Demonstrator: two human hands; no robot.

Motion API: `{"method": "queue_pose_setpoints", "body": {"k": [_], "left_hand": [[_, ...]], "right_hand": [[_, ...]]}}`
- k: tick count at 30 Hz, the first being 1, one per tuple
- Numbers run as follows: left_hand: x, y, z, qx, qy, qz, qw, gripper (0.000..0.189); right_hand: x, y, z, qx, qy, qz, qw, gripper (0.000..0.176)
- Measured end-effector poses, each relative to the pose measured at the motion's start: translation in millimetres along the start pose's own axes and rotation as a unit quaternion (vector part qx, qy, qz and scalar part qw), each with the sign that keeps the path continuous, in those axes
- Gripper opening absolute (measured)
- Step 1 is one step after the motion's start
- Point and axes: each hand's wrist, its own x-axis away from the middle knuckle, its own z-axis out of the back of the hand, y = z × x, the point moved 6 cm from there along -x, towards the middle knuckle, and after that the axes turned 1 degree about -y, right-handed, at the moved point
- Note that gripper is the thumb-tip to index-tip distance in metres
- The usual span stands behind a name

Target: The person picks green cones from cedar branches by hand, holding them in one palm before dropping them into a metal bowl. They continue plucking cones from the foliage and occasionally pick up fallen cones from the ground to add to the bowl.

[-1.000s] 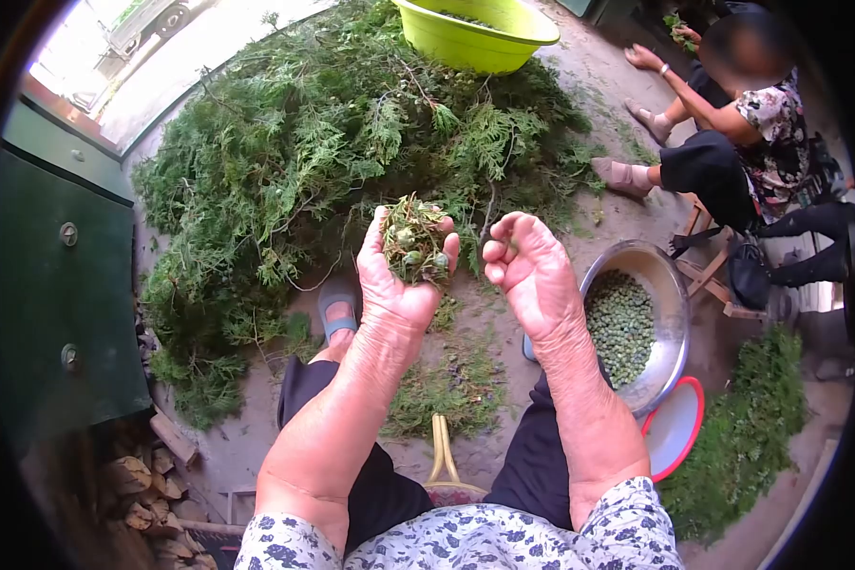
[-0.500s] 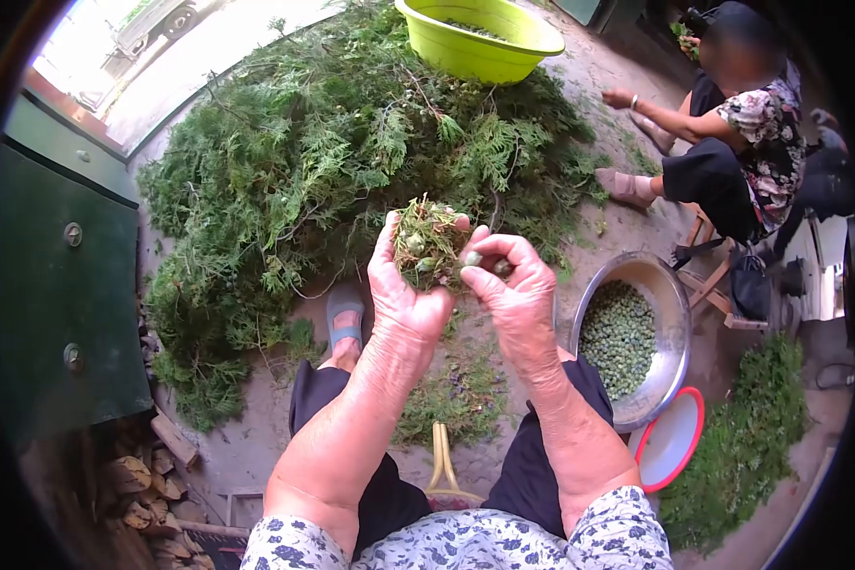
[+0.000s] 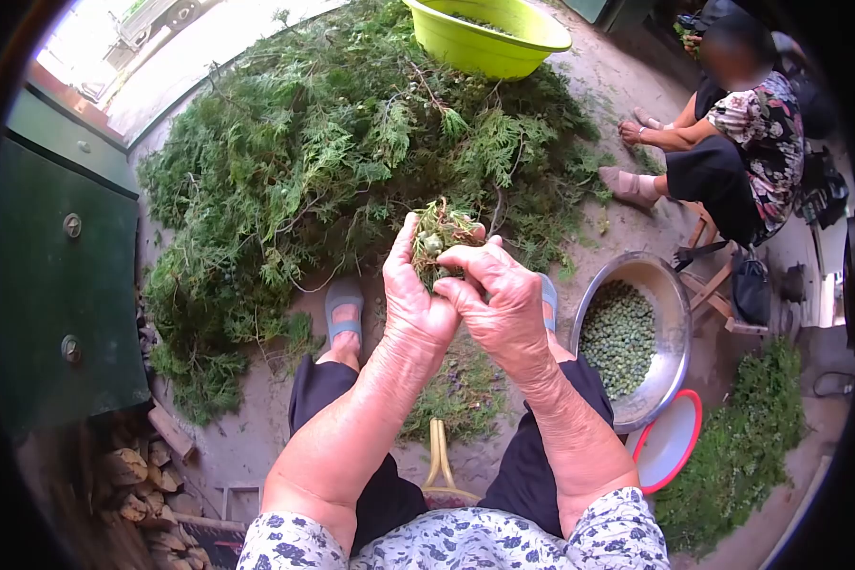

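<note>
In the middle of the frame the left hand (image 3: 416, 296) is clasping a bunch of arborvitae sprigs (image 3: 437, 231), its grip clenched around them, while the right hand (image 3: 500, 306) is pinching into the bunch's right side, fingertips closed on a cone or twig. A sharp tug is likely risking cones flicking onto the dirt floor (image 3: 247, 427), since the steel bowl (image 3: 677, 313) is sitting apart at the right.

I looked over the whole head view and found no writing, label, brand, number or sign I could read.
</note>
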Motion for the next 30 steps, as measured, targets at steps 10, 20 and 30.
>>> {"method": "queue_pose_setpoints", "body": {"k": [10,20,30], "left_hand": [[3.0,-3.2,-0.2,0.029,-0.028,0.000,0.999,0.031],[8.1,-10.5,-2.9,0.005,-0.004,0.018,1.000,0.029],[15.5,-18.9,1.1,-0.026,0.041,0.020,0.999,0.024]], "right_hand": [[2.8,39.7,9.1,-0.492,0.006,-0.262,0.830,0.017],[6.6,51.1,12.0,-0.545,0.001,-0.257,0.798,0.023],[1.2,7.6,17.1,-0.003,-0.040,-0.009,0.999,0.025]]}}
